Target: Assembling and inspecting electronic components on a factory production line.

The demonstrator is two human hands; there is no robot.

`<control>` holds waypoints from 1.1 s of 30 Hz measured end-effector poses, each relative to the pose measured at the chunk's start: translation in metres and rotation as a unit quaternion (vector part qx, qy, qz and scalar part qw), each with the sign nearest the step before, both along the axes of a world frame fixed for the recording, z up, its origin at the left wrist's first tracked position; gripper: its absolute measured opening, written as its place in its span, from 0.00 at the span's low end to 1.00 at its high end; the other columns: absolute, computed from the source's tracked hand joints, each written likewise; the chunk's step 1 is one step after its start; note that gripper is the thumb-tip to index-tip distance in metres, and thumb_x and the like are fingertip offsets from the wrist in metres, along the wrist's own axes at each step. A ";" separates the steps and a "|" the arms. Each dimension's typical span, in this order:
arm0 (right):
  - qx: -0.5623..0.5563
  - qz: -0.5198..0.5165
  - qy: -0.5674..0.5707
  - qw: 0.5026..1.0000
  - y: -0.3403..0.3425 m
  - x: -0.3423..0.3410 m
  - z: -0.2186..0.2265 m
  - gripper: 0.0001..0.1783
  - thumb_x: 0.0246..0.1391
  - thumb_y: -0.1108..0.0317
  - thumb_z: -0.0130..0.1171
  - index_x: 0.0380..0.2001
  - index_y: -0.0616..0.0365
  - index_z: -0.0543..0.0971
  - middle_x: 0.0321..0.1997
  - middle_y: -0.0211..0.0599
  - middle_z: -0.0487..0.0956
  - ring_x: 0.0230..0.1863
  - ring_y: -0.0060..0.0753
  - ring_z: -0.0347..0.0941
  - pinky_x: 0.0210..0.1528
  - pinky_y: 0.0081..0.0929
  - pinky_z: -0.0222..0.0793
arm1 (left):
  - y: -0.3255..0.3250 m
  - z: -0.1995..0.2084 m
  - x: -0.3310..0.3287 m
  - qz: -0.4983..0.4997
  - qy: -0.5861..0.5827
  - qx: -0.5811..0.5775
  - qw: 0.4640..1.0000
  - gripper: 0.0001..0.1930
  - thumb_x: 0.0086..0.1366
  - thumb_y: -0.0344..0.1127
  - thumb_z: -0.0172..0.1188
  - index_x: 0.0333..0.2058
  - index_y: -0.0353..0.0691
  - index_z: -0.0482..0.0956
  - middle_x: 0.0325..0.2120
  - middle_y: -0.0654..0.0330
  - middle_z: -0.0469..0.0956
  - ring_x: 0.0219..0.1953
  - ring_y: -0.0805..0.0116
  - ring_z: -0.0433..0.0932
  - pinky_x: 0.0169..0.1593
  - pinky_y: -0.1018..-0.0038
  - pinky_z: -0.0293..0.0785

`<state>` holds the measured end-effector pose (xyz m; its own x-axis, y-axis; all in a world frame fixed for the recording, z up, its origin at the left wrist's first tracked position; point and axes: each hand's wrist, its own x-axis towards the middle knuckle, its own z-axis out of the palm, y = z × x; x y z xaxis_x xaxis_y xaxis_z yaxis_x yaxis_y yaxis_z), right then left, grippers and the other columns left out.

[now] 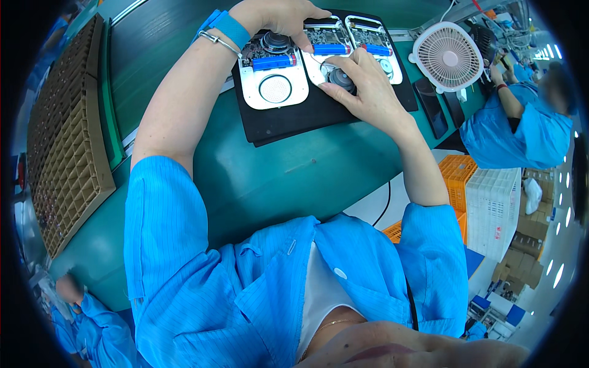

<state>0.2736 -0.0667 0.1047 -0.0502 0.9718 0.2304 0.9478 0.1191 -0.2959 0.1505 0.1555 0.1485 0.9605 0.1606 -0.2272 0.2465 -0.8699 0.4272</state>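
Observation:
Three white device housings lie in a row on a black mat (288, 122). The left housing (251, 92) carries a blue cylindrical battery (273, 62), a round speaker (275, 42) resting over its circuit board, and a round grille lower down. In the middle housing (314, 69), my right hand (374, 92) has thumb and fingers around a dark round speaker (339, 78). My left hand (285, 18) reaches over the left housing, thumb and index finger stretched apart at the middle housing's upper left edge. The right housing (394, 72) is partly behind my right fingers.
A white fan (449, 56) and a dark phone (431, 107) are right of the mat. A cardboard divider tray (73, 159) stands at the left. Orange crates (457, 178) and a white crate (491, 208) are lower right. A co-worker (518, 129) sits at the right, another (98, 325) lower left.

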 end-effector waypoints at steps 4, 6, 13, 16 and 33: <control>-0.023 -0.003 -0.018 1.000 0.001 -0.001 0.002 0.26 0.60 0.50 0.67 0.52 0.59 0.81 0.40 0.42 0.70 0.42 0.41 0.67 0.45 0.36 0.68 | 0.002 -0.002 0.000 0.000 0.001 -0.005 1.000 0.49 0.52 0.45 0.77 0.70 0.42 0.64 0.59 0.43 0.76 0.60 0.46 0.76 0.62 0.61 0.72; -0.028 -0.004 -0.024 0.999 0.002 -0.001 0.002 0.26 0.60 0.49 0.67 0.51 0.59 0.82 0.40 0.41 0.70 0.42 0.41 0.67 0.45 0.36 0.68 | 0.002 -0.002 0.000 0.002 0.002 -0.005 1.000 0.48 0.52 0.46 0.77 0.70 0.42 0.64 0.59 0.43 0.76 0.60 0.46 0.76 0.62 0.60 0.72; -0.009 0.000 -0.024 1.000 0.000 -0.001 0.002 0.26 0.60 0.50 0.66 0.51 0.60 0.82 0.39 0.41 0.71 0.42 0.40 0.69 0.45 0.36 0.69 | 0.001 0.000 -0.001 -0.009 -0.008 0.004 1.000 0.48 0.52 0.46 0.77 0.70 0.42 0.65 0.59 0.43 0.76 0.60 0.46 0.75 0.62 0.60 0.71; -0.028 -0.006 -0.030 0.999 0.001 -0.002 0.004 0.26 0.60 0.50 0.66 0.51 0.61 0.82 0.38 0.41 0.71 0.41 0.40 0.69 0.44 0.36 0.69 | -0.002 0.002 -0.002 0.003 0.001 -0.010 1.000 0.48 0.52 0.46 0.77 0.70 0.42 0.65 0.59 0.43 0.76 0.60 0.46 0.75 0.62 0.60 0.71; -0.043 -0.003 0.054 0.998 0.006 0.015 0.019 0.17 0.58 0.63 0.68 0.44 0.64 0.81 0.39 0.40 0.71 0.35 0.41 0.74 0.38 0.36 0.72 | 0.001 -0.001 -0.003 -0.011 -0.014 -0.003 1.000 0.48 0.51 0.46 0.77 0.69 0.42 0.66 0.58 0.43 0.77 0.58 0.48 0.77 0.60 0.61 0.73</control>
<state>0.2890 -0.0603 0.1237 -0.0229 0.9886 0.1490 0.9105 0.0822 -0.4053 0.1479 0.1569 0.1470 0.9698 0.1383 -0.2009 0.2152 -0.8726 0.4385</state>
